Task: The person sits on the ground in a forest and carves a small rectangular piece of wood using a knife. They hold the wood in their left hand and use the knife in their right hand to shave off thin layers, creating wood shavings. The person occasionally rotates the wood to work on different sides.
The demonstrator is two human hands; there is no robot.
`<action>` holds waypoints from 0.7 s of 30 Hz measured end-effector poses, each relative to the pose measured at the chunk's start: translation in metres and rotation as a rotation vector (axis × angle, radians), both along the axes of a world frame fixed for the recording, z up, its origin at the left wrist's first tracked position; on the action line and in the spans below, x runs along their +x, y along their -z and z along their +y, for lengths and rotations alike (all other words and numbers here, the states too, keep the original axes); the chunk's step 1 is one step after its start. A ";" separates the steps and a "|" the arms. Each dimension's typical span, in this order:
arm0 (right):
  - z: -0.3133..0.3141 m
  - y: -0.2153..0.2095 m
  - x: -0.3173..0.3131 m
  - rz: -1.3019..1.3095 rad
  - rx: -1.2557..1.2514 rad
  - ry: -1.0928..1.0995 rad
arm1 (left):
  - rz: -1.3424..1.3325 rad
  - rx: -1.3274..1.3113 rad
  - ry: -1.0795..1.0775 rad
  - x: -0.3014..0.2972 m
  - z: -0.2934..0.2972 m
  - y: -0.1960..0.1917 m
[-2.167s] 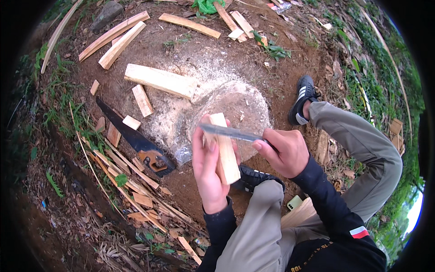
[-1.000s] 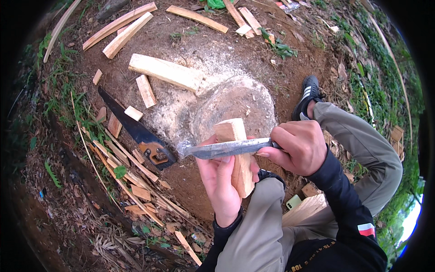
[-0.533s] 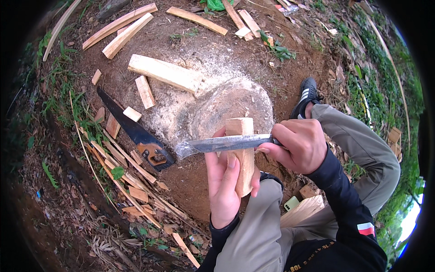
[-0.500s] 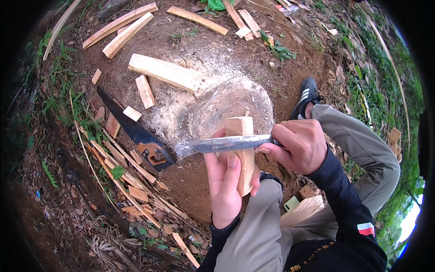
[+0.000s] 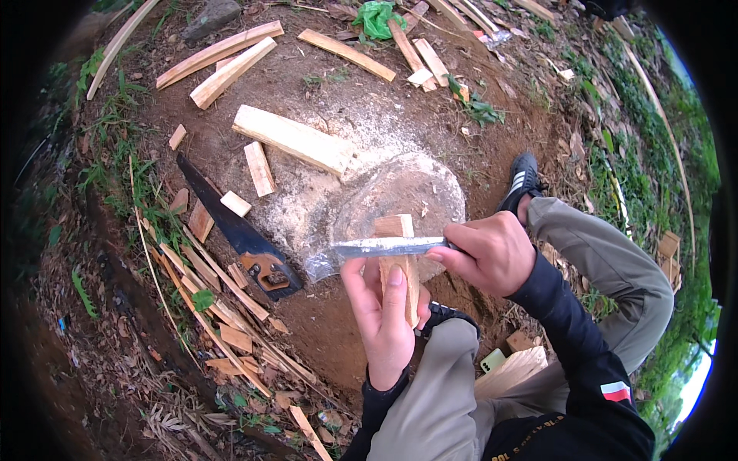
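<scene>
My left hand (image 5: 387, 323) is closed around a short squared wood block (image 5: 400, 280), its thumb lying along the near face. The block is tilted, its upper end pointing away from me over the near edge of a round stump (image 5: 403, 180). Across the block lies the blade of a knife (image 5: 384, 247), its tip toward the left. My right hand (image 5: 496, 253) grips the knife's dark handle, with the thumb pressed near the blade's base. Part of the block's lower end is hidden by my left fingers.
A handsaw (image 5: 242, 230) lies on the ground to the left beside several wood strips (image 5: 223, 300). Beyond the sawdust rests a thick plank (image 5: 292, 140). A pale green phone (image 5: 492, 360) and a larger wood piece (image 5: 513, 373) are by my legs. Farther off is a green plastic bag (image 5: 377, 19).
Both hands, with the block and knife, have shifted slightly left. The knife blade now lies flatter to my view. The whole scene has slid a little downward as my head moved.
</scene>
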State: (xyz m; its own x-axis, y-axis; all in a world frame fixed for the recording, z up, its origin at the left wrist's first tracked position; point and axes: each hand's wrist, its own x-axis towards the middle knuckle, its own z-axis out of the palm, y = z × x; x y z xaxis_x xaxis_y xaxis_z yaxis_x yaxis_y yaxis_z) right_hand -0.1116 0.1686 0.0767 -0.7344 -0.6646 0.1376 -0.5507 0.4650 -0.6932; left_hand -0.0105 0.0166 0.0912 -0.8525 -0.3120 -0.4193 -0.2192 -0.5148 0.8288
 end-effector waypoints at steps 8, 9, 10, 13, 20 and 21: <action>-0.011 0.005 -0.009 0.085 -0.017 0.303 | -0.039 0.036 -0.030 0.004 -0.003 0.000; -0.010 0.002 -0.007 -0.005 -0.067 0.315 | -0.038 0.028 -0.067 0.002 -0.006 -0.001; -0.007 -0.004 -0.002 -0.117 -0.058 0.243 | -0.025 -0.019 -0.071 0.001 -0.006 -0.001; -0.005 -0.007 0.007 -0.147 -0.072 0.056 | 0.009 -0.032 -0.061 0.003 -0.005 0.001; -0.003 -0.019 0.006 -0.016 0.015 -0.059 | 0.072 -0.091 -0.118 0.007 -0.005 -0.005; -0.003 -0.020 0.006 -0.008 0.010 -0.068 | 0.071 -0.121 -0.113 0.007 -0.005 -0.005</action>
